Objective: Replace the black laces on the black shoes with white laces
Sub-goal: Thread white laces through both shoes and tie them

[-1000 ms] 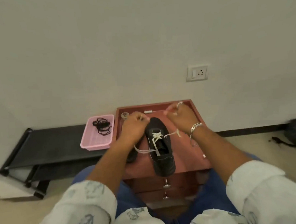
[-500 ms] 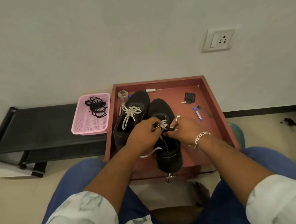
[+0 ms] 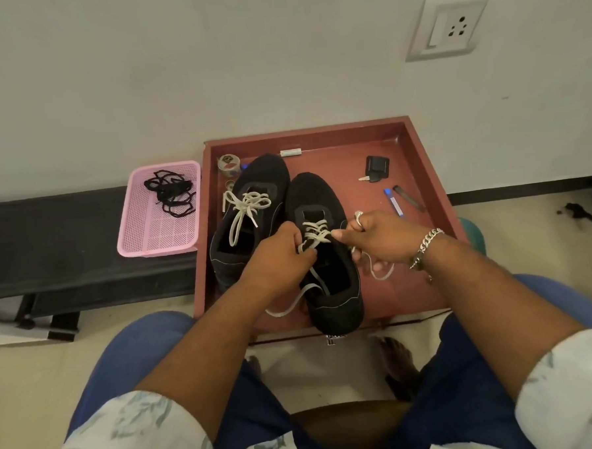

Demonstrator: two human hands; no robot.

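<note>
Two black shoes stand side by side in a red-brown tray [image 3: 425, 169]. The left shoe [image 3: 251, 178] carries a white lace tied in a bow [image 3: 244, 206]. The right shoe [image 3: 332, 291] has a white lace [image 3: 314, 232] crossed through its upper eyelets. My left hand [image 3: 275, 256] pinches one end of that lace at the shoe's left side; the loose end trails toward the tray's front. My right hand [image 3: 377, 237] pinches the other end, which loops down to its right. The removed black laces [image 3: 169, 193] lie bunched in a pink basket [image 3: 158, 238].
The tray also holds a small round jar [image 3: 228, 164], a white stick [image 3: 291, 152], a black key fob [image 3: 375, 168], a blue-capped pen [image 3: 394, 202] and a dark strip [image 3: 409, 198]. A black bench [image 3: 48, 244] carries the basket. A wall socket [image 3: 447, 27] sits above.
The view has tilted down and closer. My hands came back from the shoe's toe to its upper eyelets, and the lace now crosses more of them; my right hand has pulled its end rightward.
</note>
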